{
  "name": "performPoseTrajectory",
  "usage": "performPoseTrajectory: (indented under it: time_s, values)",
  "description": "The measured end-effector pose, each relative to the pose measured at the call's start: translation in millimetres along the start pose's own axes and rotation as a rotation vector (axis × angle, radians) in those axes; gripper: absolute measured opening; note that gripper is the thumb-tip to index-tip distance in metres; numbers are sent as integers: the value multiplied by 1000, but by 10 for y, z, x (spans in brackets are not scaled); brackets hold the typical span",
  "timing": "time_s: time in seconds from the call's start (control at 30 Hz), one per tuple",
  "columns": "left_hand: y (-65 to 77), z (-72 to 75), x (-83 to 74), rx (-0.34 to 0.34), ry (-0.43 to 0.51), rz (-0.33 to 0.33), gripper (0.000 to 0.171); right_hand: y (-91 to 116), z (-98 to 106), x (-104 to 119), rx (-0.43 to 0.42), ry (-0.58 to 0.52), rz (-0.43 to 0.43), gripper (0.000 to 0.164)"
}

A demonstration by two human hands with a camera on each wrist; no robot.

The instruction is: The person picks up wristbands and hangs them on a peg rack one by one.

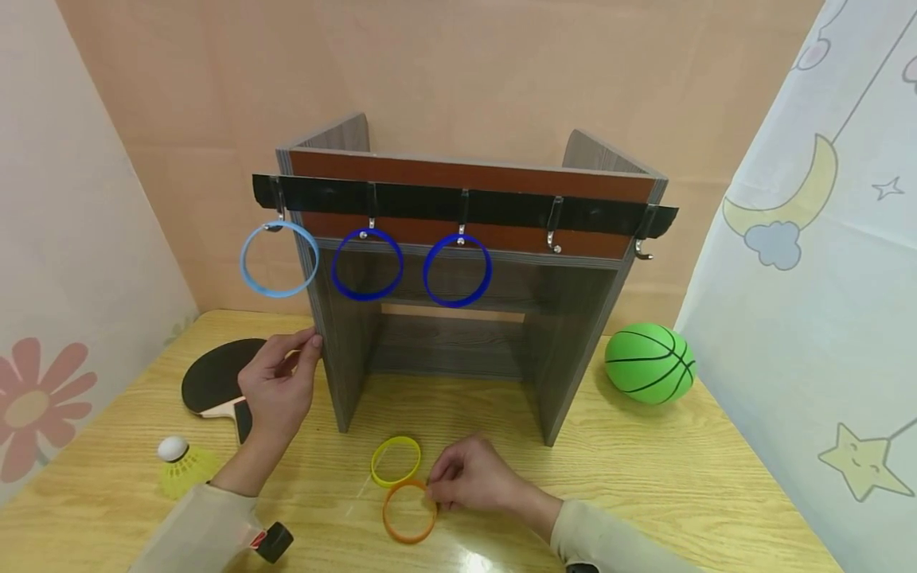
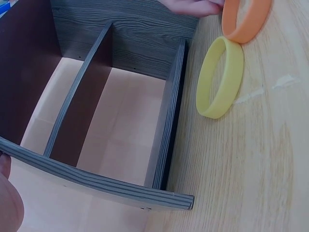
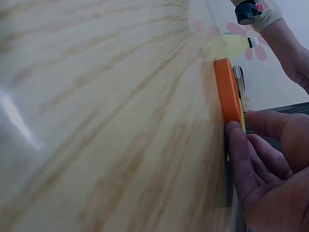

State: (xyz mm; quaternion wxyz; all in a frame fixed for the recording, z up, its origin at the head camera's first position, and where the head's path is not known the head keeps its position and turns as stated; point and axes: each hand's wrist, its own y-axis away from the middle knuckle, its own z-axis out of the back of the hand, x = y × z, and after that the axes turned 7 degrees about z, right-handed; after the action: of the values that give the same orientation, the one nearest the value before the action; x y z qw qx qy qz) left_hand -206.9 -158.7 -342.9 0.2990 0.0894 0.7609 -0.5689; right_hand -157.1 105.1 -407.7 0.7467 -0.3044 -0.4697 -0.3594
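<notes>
A grey wooden shelf unit [image 1: 337,350] stands on the table. At its left side panel is my left hand [image 1: 279,382], thumb and fingertips close together at the front edge. My right hand [image 1: 473,476] pinches an orange silicone wristband [image 1: 388,521] by its right side, low over the tabletop; the right wrist view shows the orange wristband [image 3: 227,92] at the fingertips. A yellow wristband [image 1: 375,469] lies just beyond it. From the black hook strip [image 1: 415,200] hang a light blue wristband [image 1: 244,270] and two dark blue wristbands [image 1: 335,278] [image 1: 489,274], each on its own hook.
The two right-hand hooks [image 1: 553,239] [image 1: 642,253] hold nothing. A green ball [image 1: 648,366] sits right of the shelf. On the left lie a black table tennis paddle [image 1: 215,378] and a yellow shuttlecock [image 1: 185,471]. Printed cloths hang at both sides.
</notes>
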Motion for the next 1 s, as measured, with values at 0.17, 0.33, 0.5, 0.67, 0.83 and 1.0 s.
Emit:
performPoseTrajectory:
  time_s: [0.17, 0.33, 0.5, 0.67, 0.83, 1.0]
  values:
    - [-24, -29, -120, -5, 28, -9, 10, -18, -33, 20, 1, 37, -24, 9]
    - [4, 10, 62, -9, 26, -1, 12, -39, -55, 39, 14, 56, -16, 11]
    - [10, -1, 68, -7, 26, 1, 12, -43, -69, 52, 35, 71, -32, 11]
    - [-12, -35, -79, -2, 39, -2, 10, -38, -72, 50, 41, 60, -49, 10]
    - [-23, -46, -140, 1, 36, -5, 10, -10, -55, 45, 27, 40, -30, 9]
    - [-25, -41, -145, 3, 27, -9, 10, 51, -17, 52, -1, -18, -39, 9]
